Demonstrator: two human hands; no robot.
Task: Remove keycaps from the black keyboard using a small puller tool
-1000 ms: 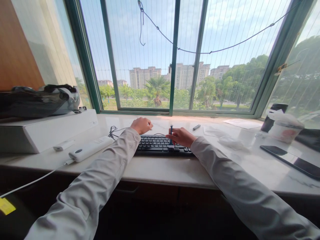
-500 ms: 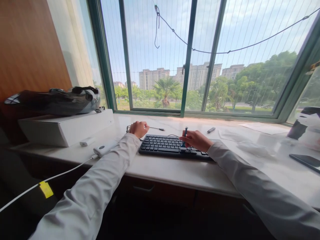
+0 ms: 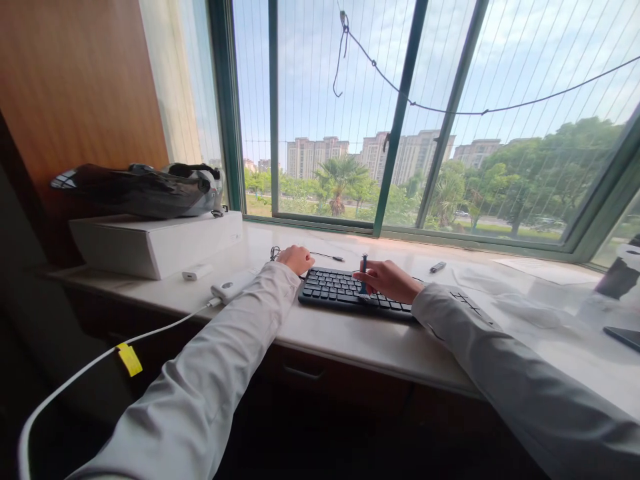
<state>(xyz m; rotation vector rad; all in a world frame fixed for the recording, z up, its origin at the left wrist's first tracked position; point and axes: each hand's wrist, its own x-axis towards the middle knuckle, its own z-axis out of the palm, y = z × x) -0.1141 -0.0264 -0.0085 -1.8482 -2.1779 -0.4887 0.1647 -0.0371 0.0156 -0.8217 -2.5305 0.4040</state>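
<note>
A black keyboard (image 3: pixel 345 294) lies on the pale stone sill (image 3: pixel 340 333) below the window. My right hand (image 3: pixel 387 280) rests over its right half, fingers closed round a small blue upright tool (image 3: pixel 364 270) whose tip stands on the keys. My left hand (image 3: pixel 297 259) is curled at the keyboard's far left corner, beside a thin black cable (image 3: pixel 325 255); whether it grips the cable or the keyboard's edge is hidden. Both arms wear pale grey sleeves.
A white box (image 3: pixel 155 243) with a dark bag (image 3: pixel 140 190) on top sits at the left. A white power bank (image 3: pixel 231 287) with a white cable and a small white adapter (image 3: pixel 197 272) lie nearby. A pen (image 3: pixel 437 267), papers and a phone (image 3: pixel 623 337) are at the right.
The view has swung left, so the desk has shifted right in the picture. My left hand has moved from the keyboard's back edge to its far left corner. My right hand keeps the blue tool.
</note>
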